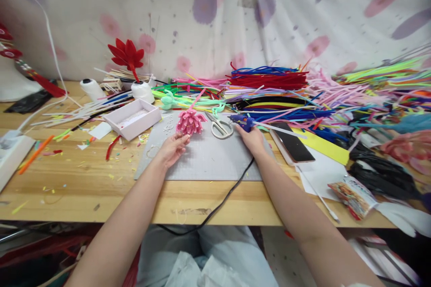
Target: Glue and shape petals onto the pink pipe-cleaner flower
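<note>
A pink pipe-cleaner flower (190,123) with small white beads on its petals is over the grey cutting mat (208,166), its stem pointing up and right. My left hand (173,149) is at the flower's lower left edge, fingers curled together; what they hold, if anything, is too small to tell. My right hand (251,138) is closed around a blue hot glue gun (243,122), nozzle toward the left and a pale glue stick (279,129) out of its back. Between the hands lie white-handled scissors (222,129). Loose small beads (168,124) are scattered left of the flower.
A white box (133,119) of beads stands at left. A red flower (127,56) rises from a thread spool (143,91). Bundles of pipe cleaners (269,78) line the back. A phone (292,141) lies at right. The black cord (229,195) crosses the table's front edge.
</note>
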`<state>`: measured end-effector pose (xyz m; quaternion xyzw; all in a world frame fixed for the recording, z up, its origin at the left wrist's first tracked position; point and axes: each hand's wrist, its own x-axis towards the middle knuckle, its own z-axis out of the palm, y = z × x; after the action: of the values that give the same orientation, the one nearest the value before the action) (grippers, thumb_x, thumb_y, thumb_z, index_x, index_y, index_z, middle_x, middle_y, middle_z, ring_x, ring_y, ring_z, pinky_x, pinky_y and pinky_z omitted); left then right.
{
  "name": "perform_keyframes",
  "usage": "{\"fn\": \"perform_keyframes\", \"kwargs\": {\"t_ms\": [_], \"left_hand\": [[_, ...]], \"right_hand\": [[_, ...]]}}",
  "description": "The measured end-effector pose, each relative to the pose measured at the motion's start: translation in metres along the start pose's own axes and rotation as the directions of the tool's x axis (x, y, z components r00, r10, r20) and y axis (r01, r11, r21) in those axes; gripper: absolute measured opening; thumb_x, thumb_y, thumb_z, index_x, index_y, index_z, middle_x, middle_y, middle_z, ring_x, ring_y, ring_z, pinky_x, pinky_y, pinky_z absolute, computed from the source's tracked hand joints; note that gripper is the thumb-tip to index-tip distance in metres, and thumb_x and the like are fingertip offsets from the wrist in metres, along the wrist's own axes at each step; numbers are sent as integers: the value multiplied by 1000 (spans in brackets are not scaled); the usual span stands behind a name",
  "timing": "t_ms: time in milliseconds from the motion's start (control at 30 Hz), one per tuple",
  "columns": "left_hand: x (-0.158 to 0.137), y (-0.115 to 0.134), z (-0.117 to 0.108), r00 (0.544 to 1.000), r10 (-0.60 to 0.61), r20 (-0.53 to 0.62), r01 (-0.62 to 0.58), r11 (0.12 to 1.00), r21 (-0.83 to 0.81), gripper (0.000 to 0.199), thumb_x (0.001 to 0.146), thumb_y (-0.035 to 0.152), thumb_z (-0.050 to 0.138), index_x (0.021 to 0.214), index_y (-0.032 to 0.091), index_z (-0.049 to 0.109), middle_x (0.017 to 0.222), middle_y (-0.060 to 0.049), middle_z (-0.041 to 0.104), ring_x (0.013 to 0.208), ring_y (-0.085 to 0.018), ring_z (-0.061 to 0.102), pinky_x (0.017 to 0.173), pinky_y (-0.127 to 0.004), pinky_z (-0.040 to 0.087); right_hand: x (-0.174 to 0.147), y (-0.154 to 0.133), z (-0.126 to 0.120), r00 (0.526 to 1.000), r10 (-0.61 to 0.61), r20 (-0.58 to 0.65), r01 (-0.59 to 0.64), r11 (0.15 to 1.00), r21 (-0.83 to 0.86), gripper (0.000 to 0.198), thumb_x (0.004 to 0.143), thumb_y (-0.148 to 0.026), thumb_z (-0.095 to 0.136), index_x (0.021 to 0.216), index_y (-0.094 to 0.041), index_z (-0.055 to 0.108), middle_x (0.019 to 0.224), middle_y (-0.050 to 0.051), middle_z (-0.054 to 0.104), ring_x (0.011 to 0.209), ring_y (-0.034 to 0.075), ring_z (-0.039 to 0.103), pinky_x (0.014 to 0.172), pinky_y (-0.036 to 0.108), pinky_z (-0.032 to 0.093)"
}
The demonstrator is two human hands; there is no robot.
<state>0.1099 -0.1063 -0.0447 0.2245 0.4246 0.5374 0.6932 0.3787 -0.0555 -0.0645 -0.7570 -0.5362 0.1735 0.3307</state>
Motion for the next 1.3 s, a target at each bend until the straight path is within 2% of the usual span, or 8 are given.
{"fn": "perform_keyframes", "kwargs": {"t_ms": [433,700,800,867,933,1033,1167,1300], "left_hand": [[-11,6,8,1000,8,-22,-8,1000,8,18,67,5,67,75,13,52,64,1,59,53,-4,56,35,-8,36],[-15,27,14,941,240,-240,-263,962,-72,22,67,4,66,72,15,48,65,3,61,55,-5,60,38,-9,36],[-14,29,20,908,264,-324,-329,929,-166,18,70,3,63,72,15,49,63,4,60,54,-4,59,37,-8,35],[-13,28,25,942,142,-303,-245,910,-335,11,76,4,59,74,13,52,62,4,59,52,-2,57,36,-6,33],[-13,25,29,978,-5,-207,-105,849,-518,7,81,7,54,76,12,54,61,3,58,50,-1,56,36,-5,33],[-10,19,34,988,-98,-122,-3,767,-641,8,84,11,51,77,11,55,60,2,57,49,-1,55,36,-4,33],[-5,16,38,968,-129,-215,-37,775,-630,9,83,10,51,76,11,56,59,2,56,46,0,53,34,-5,31],[1,15,43,918,-16,-397,-217,817,-534,10,79,5,55,72,12,53,57,5,53,37,2,41,34,-6,28]], "right_hand": [[-1,-8,-7,992,-62,106,89,958,-273,52,78,-56,48,108,-14,58,103,14,65,97,27,60,77,33,43],[-31,-23,-48,927,-260,271,375,651,-659,47,75,-40,61,104,-4,55,106,23,59,106,31,52,88,38,36],[-46,-45,-41,855,-301,423,498,702,-508,23,77,-36,58,83,-14,59,88,12,64,89,23,58,74,30,40],[-57,-64,-25,773,-418,478,578,775,-257,13,78,-31,56,74,-18,57,79,5,63,77,17,57,66,26,38],[-66,-83,-4,671,-598,439,652,757,35,12,78,-29,56,74,-18,56,76,2,61,72,13,54,64,24,37],[-72,-107,25,664,-685,298,627,728,275,12,78,-28,56,71,-18,54,71,0,59,67,11,51,63,23,37],[-58,-127,43,716,-686,131,606,703,372,13,80,-28,52,74,-18,56,72,1,58,68,13,51,66,25,39],[-26,-143,44,579,-814,45,773,566,286,13,80,-20,51,85,-17,63,92,6,63,91,18,52,85,32,38]]}}
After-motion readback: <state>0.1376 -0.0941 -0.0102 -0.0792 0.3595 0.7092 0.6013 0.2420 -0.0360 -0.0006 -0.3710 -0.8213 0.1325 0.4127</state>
